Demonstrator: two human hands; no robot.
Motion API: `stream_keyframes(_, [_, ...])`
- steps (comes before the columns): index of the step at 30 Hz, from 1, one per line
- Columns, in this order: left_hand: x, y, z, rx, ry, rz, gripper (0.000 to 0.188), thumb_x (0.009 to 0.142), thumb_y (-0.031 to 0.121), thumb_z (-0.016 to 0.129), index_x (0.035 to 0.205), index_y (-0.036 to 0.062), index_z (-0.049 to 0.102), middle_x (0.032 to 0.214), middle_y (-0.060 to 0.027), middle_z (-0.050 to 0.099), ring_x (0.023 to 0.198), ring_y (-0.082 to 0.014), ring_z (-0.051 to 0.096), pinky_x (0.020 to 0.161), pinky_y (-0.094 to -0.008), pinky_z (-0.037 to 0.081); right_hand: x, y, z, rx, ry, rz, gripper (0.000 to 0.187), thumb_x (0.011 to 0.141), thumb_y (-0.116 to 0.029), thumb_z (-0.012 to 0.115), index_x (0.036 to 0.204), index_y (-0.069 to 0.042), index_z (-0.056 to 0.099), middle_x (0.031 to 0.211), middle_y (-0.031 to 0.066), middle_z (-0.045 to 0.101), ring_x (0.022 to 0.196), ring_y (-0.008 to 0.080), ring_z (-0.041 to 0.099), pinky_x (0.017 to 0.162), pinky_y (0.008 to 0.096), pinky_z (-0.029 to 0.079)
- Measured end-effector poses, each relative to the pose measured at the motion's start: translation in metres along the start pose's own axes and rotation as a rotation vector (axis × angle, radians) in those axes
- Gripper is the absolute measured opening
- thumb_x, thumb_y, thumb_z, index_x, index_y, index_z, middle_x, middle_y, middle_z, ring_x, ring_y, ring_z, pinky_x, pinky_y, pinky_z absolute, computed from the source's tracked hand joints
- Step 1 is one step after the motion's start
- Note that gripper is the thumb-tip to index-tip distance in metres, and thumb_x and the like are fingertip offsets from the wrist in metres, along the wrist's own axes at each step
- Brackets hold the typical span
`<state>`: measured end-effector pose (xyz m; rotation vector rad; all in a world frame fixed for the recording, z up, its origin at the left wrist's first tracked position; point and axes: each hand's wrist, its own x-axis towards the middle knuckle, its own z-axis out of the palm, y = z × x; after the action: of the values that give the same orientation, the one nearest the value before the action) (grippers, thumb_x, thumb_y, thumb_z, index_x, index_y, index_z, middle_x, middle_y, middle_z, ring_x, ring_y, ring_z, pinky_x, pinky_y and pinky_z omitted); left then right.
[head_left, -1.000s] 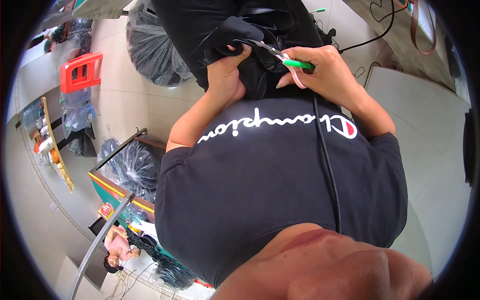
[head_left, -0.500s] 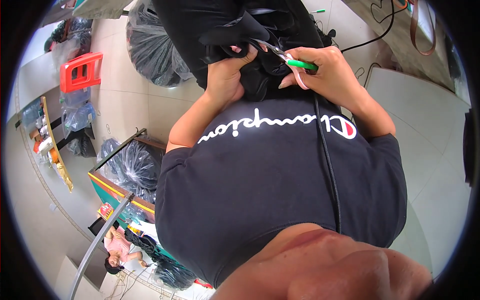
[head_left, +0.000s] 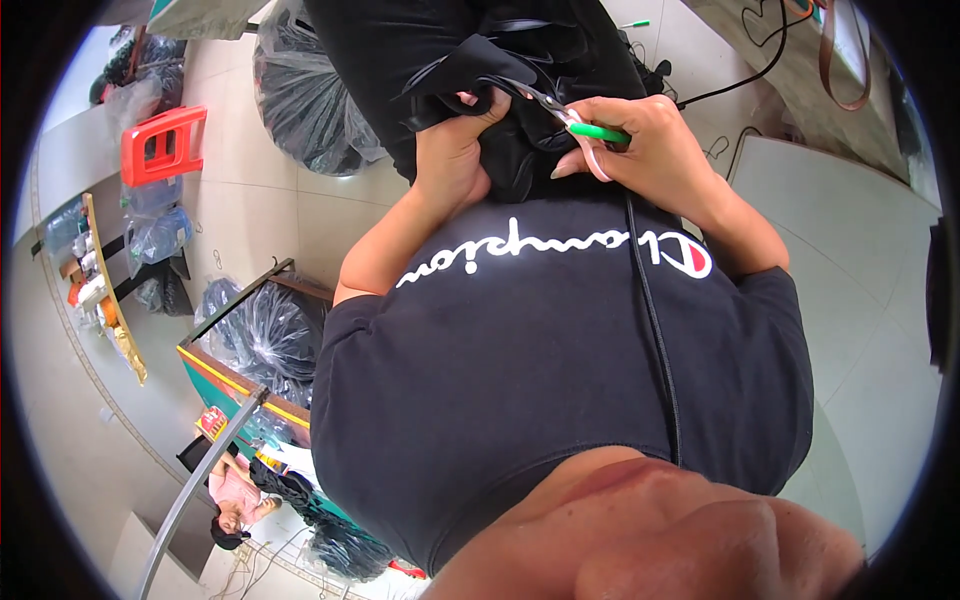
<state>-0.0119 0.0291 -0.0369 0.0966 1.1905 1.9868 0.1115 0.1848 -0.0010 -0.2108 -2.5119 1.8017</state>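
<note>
Black cloth [head_left: 470,62] lies bunched over my lap, with a flap of it raised. My left hand [head_left: 450,155] is closed on this cloth, its fingers partly hidden in the folds. From the other side my right hand [head_left: 650,145] grips a pair of scissors [head_left: 597,160] with a pink handle. Their metal blades point left and reach the cloth close to my left fingertips; whether they are cutting into it is hard to see. A green pen-like rod [head_left: 600,133] sticks out of the same right hand, across the scissors' handle.
Dark bundles in clear plastic, such as this bag [head_left: 305,100], stand on the floor at left. Farther left is a red stool [head_left: 163,145]. A pale panel [head_left: 830,240] spans the right side. Another person [head_left: 235,497] in pink sits at lower left. A black cable [head_left: 745,85] runs at upper right.
The scissors and the green rod have shifted slightly at the cloth, while my left hand keeps its grip. The other person's arm has drawn inward.
</note>
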Motion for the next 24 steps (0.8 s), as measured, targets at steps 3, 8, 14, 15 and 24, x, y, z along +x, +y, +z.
stream_keyframes(3, [0.002,-0.006,-0.007,-0.029,-0.009,0.027,0.014,0.083,-0.006,0.062,0.089,0.0044,0.055,0.089,-0.0064,0.062,0.088,-0.0179,0.06,0.084,-0.0299,0.048,0.0,-0.001,0.0,0.01,-0.006,0.009,0.02,0.079,0.006,0.06,0.099,0.005,0.062,0.068,0.0061,0.068,0.058,0.0035,0.058,0.054,0.0181,0.048])
stream_keyframes(8, [0.003,0.005,-0.005,0.0,-0.145,0.001,0.018,0.081,-0.007,0.063,0.096,0.0025,0.058,0.089,-0.0074,0.063,0.088,-0.0186,0.06,0.083,-0.0298,0.048,0.001,-0.004,-0.005,0.007,-0.027,0.031,0.018,0.08,0.005,0.059,0.098,0.005,0.063,0.068,0.0058,0.069,0.058,0.0034,0.059,0.055,0.0178,0.048])
stream_keyframes(14, [0.005,0.009,-0.006,0.037,-0.19,-0.023,0.023,0.078,-0.011,0.062,0.097,0.0017,0.061,0.091,-0.0068,0.064,0.088,-0.0176,0.061,0.082,-0.0291,0.048,-0.001,-0.004,-0.015,0.031,-0.081,0.084,0.017,0.081,0.006,0.058,0.097,0.007,0.062,0.061,0.0041,0.064,0.067,0.009,0.067,0.061,0.0177,0.051])
stream_keyframes(15, [0.007,0.009,-0.007,0.082,-0.204,-0.018,0.025,0.077,-0.011,0.063,0.098,0.0015,0.061,0.091,-0.0065,0.064,0.088,-0.0173,0.061,0.081,-0.029,0.049,-0.001,-0.003,-0.018,0.069,-0.102,0.116,0.017,0.081,0.006,0.057,0.097,0.007,0.062,0.06,0.0037,0.061,0.068,0.0108,0.068,0.061,0.0183,0.051])
stream_keyframes(24, [0.006,0.024,-0.001,0.106,-0.235,-0.173,0.032,0.076,-0.006,0.068,0.107,-0.0005,0.062,0.098,-0.0064,0.066,0.089,-0.0154,0.063,0.081,-0.0271,0.049,-0.004,-0.009,-0.047,0.063,-0.242,0.254,0.016,0.084,0.006,0.056,0.099,0.008,0.062,0.062,0.0031,0.057,0.071,0.0129,0.069,0.057,0.0171,0.047])
